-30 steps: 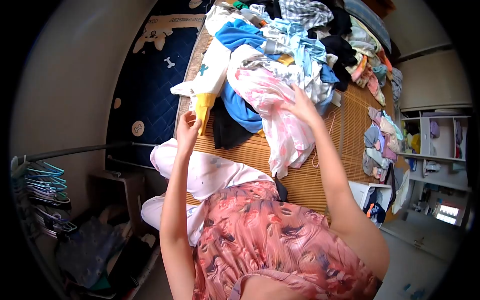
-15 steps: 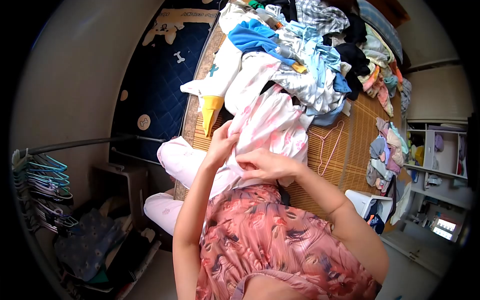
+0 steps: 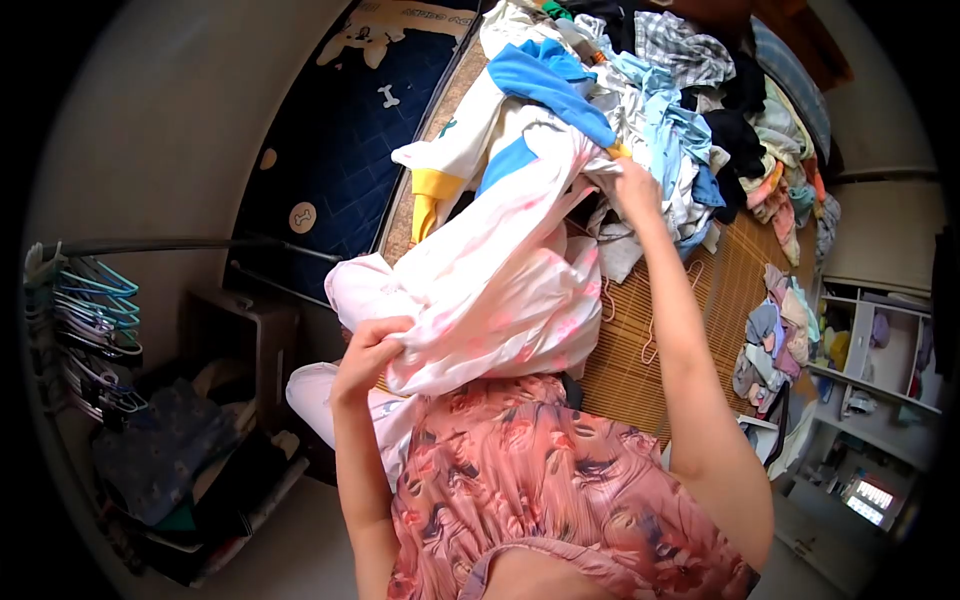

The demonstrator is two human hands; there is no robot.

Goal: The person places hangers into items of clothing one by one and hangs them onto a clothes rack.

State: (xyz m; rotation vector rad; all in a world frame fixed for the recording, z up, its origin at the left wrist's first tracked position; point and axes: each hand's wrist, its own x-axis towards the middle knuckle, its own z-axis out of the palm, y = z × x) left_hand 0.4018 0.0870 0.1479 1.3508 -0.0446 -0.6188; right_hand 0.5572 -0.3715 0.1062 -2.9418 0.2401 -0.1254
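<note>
A white garment with pink prints (image 3: 510, 290) is stretched across my lap; its folds hide what kind of clothing it is. My left hand (image 3: 372, 358) pinches its near edge, close to my knee. Farther away, my right hand (image 3: 637, 190) grips its far end beside the heap of clothes. Just beyond the garment lies a white, blue and yellow piece of clothing (image 3: 550, 82), partly covered by it. A pink wire hanger (image 3: 652, 335) rests on the bamboo mat to the right, partly behind my right forearm.
A large clothes heap (image 3: 680, 100) covers the far part of the bamboo mat (image 3: 625, 375). Smaller folded clothes (image 3: 775, 335) lie at the right, near open shelves (image 3: 880, 340). Several hangers (image 3: 95, 310) hang from a rail at left. A navy quilted mat (image 3: 340, 150) stands beyond.
My right hand has moved forward and right, pulling out the garment's far end. My left hand has come back toward my knee. The garment, bunched before, is now spread out.
</note>
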